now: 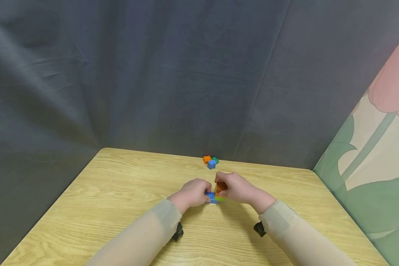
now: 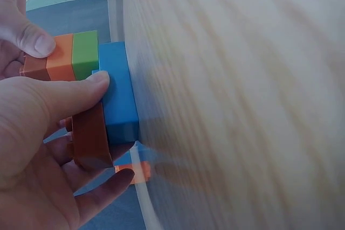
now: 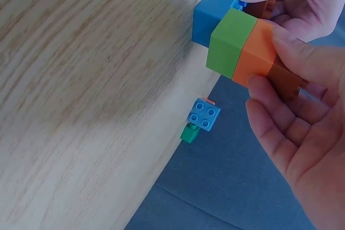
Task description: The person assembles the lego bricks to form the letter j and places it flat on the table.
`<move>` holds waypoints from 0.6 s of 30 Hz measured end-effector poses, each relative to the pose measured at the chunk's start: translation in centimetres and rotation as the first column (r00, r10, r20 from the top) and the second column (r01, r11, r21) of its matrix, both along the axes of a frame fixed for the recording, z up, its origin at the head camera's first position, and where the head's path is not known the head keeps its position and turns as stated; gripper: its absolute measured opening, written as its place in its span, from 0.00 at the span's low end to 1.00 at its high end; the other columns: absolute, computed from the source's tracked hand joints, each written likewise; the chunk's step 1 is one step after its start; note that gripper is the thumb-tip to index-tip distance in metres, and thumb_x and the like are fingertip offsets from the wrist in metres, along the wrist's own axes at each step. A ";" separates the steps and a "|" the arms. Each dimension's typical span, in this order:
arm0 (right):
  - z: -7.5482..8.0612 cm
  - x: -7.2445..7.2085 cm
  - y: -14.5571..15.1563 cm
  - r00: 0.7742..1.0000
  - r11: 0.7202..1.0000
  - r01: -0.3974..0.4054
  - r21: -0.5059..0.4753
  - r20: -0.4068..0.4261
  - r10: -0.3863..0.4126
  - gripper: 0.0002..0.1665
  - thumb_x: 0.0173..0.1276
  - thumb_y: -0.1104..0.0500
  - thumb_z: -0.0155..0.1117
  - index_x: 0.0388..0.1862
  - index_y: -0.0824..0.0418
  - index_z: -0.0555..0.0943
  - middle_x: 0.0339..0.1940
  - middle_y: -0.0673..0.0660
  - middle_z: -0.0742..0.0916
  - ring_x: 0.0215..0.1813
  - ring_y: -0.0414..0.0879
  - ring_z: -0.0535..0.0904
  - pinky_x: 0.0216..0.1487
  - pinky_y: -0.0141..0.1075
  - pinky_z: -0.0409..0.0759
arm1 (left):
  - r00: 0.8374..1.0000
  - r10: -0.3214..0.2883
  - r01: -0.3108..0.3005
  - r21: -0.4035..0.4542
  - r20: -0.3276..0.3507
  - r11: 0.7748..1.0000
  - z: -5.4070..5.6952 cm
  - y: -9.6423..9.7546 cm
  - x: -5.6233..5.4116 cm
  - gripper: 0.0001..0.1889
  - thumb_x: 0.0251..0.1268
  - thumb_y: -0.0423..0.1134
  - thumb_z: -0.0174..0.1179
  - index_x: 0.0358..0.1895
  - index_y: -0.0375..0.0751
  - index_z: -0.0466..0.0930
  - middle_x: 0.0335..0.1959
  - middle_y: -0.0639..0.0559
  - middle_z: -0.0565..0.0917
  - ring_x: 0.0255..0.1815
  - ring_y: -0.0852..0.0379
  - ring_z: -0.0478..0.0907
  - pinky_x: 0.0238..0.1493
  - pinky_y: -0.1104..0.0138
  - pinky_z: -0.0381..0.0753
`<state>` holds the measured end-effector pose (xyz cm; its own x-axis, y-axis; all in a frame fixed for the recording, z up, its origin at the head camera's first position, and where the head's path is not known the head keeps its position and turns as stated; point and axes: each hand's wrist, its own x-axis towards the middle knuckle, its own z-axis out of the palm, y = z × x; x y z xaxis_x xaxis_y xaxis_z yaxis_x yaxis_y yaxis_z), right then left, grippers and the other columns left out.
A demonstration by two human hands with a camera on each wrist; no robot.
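In the left wrist view my left hand (image 1: 193,193) pinches a long blue toy building brick (image 2: 119,98), thumb on its side. A brown brick (image 2: 90,139) sits on the blue one's studded side. My right hand (image 1: 238,188) grips a stack of a green brick (image 3: 232,40), an orange brick (image 3: 256,52) and a brown brick (image 3: 284,79). The green end lies right against the blue brick's other end; whether they are joined I cannot tell. Both hands are low over the table, side by side.
Farther back on the wooden table (image 1: 119,192) lie a small blue brick (image 1: 211,164), an orange brick (image 1: 207,159) and a green brick (image 1: 215,160), close together. A dark curtain (image 1: 186,74) hangs behind the table, and a flower-patterned panel (image 1: 372,147) stands at the right.
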<state>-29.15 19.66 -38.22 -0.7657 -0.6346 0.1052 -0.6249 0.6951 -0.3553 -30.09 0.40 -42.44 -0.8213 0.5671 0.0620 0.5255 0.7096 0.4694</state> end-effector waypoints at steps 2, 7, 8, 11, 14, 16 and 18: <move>0.0 -0.1 -0.1 1.000 1.000 -0.006 -0.006 -0.001 0.006 0.17 0.58 0.68 0.75 0.40 0.59 0.76 0.28 0.46 0.80 0.29 0.40 0.74 0.34 0.36 0.75 | 1.000 -0.001 0.001 0.006 0.002 1.000 0.0 -0.2 0.0 0.05 0.61 0.38 0.70 0.32 0.46 0.82 0.27 0.62 0.77 0.28 0.60 0.72 0.35 0.67 0.72; 0.0 -0.3 -0.2 1.000 1.000 -0.018 -0.024 0.003 0.018 0.17 0.57 0.69 0.74 0.39 0.59 0.76 0.28 0.46 0.81 0.30 0.39 0.74 0.35 0.36 0.76 | 1.000 0.000 0.000 0.007 0.000 1.000 0.0 -0.4 -0.1 0.05 0.61 0.38 0.70 0.32 0.46 0.82 0.27 0.62 0.77 0.28 0.60 0.72 0.35 0.67 0.72; 0.0 -0.3 -0.1 1.000 1.000 -0.017 -0.026 0.007 0.017 0.17 0.57 0.69 0.74 0.39 0.59 0.76 0.29 0.46 0.81 0.30 0.39 0.74 0.35 0.36 0.76 | 1.000 0.000 0.000 0.005 -0.001 1.000 0.0 -0.4 -0.2 0.05 0.61 0.38 0.70 0.32 0.46 0.82 0.27 0.62 0.77 0.28 0.60 0.72 0.34 0.67 0.72; 0.1 -0.4 -0.1 1.000 1.000 -0.010 -0.024 0.016 0.011 0.17 0.57 0.69 0.75 0.39 0.58 0.76 0.29 0.46 0.81 0.30 0.39 0.75 0.36 0.36 0.76 | 1.000 0.002 -0.002 0.002 -0.005 1.000 0.1 -0.3 -0.2 0.05 0.61 0.38 0.70 0.31 0.47 0.82 0.26 0.62 0.77 0.28 0.60 0.72 0.35 0.67 0.72; 0.1 -0.3 0.0 0.999 1.000 0.001 -0.014 0.033 -0.001 0.18 0.57 0.68 0.75 0.39 0.58 0.75 0.29 0.46 0.80 0.30 0.40 0.74 0.36 0.37 0.75 | 1.000 0.003 -0.003 -0.003 -0.004 1.000 0.1 -0.1 -0.2 0.06 0.61 0.38 0.70 0.32 0.47 0.82 0.26 0.62 0.77 0.28 0.60 0.72 0.35 0.67 0.72; 0.2 -0.3 0.0 0.999 1.000 0.010 -0.001 0.044 -0.010 0.18 0.57 0.68 0.75 0.39 0.57 0.75 0.28 0.46 0.80 0.30 0.41 0.73 0.36 0.37 0.74 | 1.000 0.003 -0.003 -0.004 -0.004 1.000 0.1 0.0 -0.1 0.06 0.61 0.39 0.70 0.32 0.47 0.81 0.27 0.62 0.77 0.28 0.60 0.72 0.35 0.67 0.72; 0.4 -0.2 0.0 0.998 1.000 0.005 0.005 0.055 -0.006 0.18 0.57 0.68 0.75 0.39 0.58 0.75 0.28 0.47 0.79 0.30 0.42 0.72 0.35 0.38 0.73 | 1.000 0.003 -0.003 -0.007 0.002 1.000 0.0 0.0 -0.1 0.06 0.61 0.39 0.70 0.32 0.48 0.81 0.27 0.62 0.77 0.29 0.60 0.72 0.36 0.67 0.72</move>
